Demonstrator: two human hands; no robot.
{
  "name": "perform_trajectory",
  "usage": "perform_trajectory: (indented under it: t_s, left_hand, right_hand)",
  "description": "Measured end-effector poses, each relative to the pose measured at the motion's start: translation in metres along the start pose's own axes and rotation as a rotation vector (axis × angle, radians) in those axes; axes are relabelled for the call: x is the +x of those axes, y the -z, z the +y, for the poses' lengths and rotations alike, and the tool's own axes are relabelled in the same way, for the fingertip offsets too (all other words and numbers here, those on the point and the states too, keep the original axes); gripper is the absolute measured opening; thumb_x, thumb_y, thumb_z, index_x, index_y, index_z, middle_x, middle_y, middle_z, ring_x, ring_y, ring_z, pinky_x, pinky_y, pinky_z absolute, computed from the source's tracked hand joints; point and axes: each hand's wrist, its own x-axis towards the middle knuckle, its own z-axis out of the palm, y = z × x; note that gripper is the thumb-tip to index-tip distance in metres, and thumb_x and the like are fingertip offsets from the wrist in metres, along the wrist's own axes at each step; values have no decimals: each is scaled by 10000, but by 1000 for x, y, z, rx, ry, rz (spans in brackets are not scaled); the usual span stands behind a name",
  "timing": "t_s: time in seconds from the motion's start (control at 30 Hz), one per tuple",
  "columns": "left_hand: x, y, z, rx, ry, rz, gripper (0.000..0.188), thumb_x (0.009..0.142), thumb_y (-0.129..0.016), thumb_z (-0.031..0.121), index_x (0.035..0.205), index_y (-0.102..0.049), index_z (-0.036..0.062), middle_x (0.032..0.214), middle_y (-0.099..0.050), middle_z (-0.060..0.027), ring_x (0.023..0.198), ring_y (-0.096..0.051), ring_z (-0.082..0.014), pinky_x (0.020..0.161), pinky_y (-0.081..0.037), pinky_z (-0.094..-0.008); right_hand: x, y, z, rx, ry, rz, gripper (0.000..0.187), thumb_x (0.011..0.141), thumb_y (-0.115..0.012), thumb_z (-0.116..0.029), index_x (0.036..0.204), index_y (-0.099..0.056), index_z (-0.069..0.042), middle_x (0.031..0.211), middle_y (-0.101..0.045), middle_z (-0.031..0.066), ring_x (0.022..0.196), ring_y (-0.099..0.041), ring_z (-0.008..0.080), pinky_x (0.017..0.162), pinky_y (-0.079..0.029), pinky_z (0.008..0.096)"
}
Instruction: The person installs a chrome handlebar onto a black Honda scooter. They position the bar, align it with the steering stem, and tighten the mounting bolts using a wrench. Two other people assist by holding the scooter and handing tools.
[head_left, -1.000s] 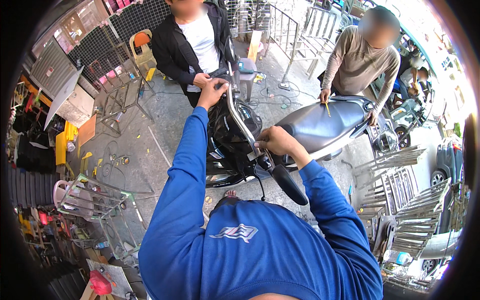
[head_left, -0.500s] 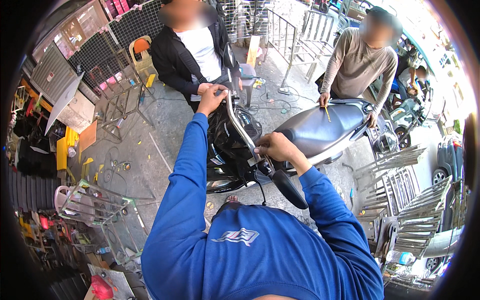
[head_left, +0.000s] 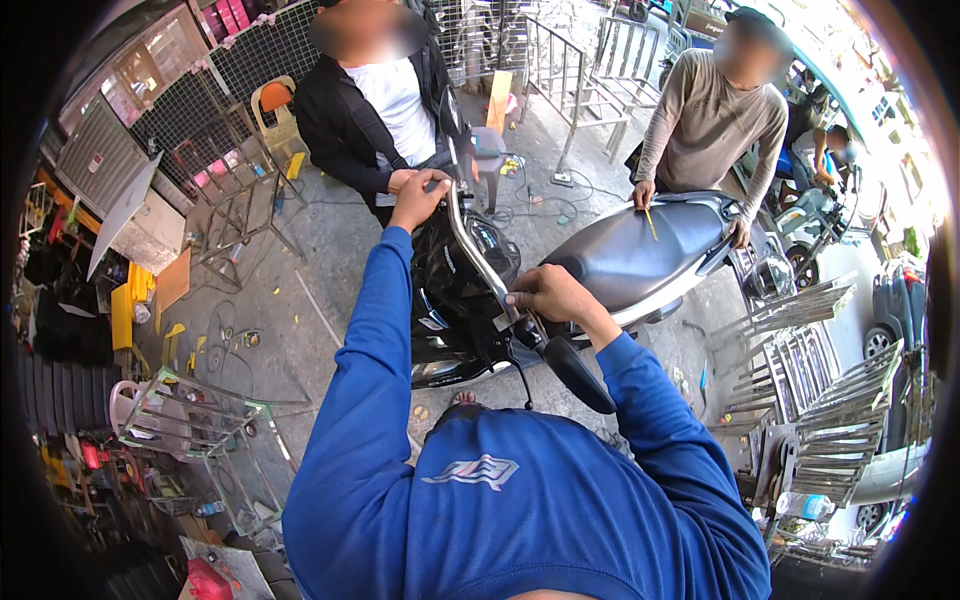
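Note:
A bent, shiny metal tube point(head_left: 468, 243) lies across the front of a black motorcycle point(head_left: 432, 300), by the handlebar. At the tube's far end, my left hand point(head_left: 417, 203) is closed with thumb and fingers around it. My right hand point(head_left: 555, 297) pinches the near end, its thumb on the metal. Just below that hand, a black side mirror point(head_left: 578, 375) sticks out. The other mirror point(head_left: 452, 112) rises beyond my left hand. To the right stretches the long dark seat point(head_left: 625, 250).
A person in a black jacket point(head_left: 345, 110) stands beyond the handlebar. Another in a brown shirt point(head_left: 715, 125) leans over the seat holding a thin yellow strip point(head_left: 651, 222). Metal frames point(head_left: 190, 420) stand left; stacked metal grilles point(head_left: 800, 400) right. Cables point(head_left: 560, 205) cross the floor.
The whole view has shifted slightly. Both my hands keep their places on the metal tube.

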Motion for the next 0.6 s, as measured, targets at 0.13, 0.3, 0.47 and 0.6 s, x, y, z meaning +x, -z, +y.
perform_trajectory:
  t_s: [0.13,0.3,0.47,0.6]
  left_hand:
    - [1,-2,0,5,2,-3,156,988,-799,172,1052,-802,29,926,-765,-65,898,-737,-166,835,-568,-318]
    - [1,-1,-1,113,66,-35,257,995,-787,292,1042,-790,40,1047,-817,-126,1016,-763,-242,935,-563,-382]
    - [0,-5,-1,85,-43,31,226,970,-809,261,1030,-783,45,928,-767,-44,821,-661,-153,785,-524,-327]
    - [-1,-8,-2,49,-45,45,236,979,-805,232,1059,-760,15,953,-771,-70,881,-696,-159,817,-539,-331]
  right_hand:
    - [1,-1,1,23,-24,13,368,927,-867,-364,1116,-840,-49,960,-814,190,853,-775,314,815,-589,424]
    - [-4,-1,-3,89,-39,15,283,948,-851,-274,1071,-828,-20,890,-793,170,743,-708,214,738,-575,409]
    - [-2,-2,-1,-24,55,78,352,941,-847,-376,1066,-842,-47,917,-793,178,845,-767,332,806,-583,438]
    - [-2,-2,1,33,23,51,378,944,-841,-380,1100,-839,-36,963,-793,176,869,-754,345,827,-576,444]
